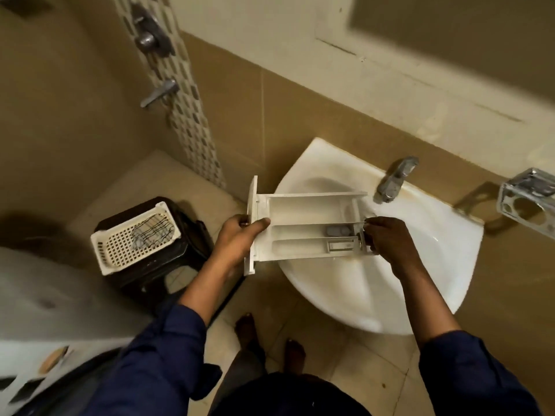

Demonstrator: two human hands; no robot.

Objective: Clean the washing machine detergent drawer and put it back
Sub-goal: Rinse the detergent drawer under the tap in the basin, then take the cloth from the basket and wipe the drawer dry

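Hands, left (240,235) and right (387,238), grip unlabelled white detergent drawer (303,226) over sink (420,265).

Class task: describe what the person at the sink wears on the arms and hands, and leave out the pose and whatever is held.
Both arms wear dark navy blue long sleeves of loose cloth, pushed up so that the forearms are bare. The left hand and right hand are bare: no gloves. No ring, watch or bracelet shows in this view, and no markings show on the sleeves.
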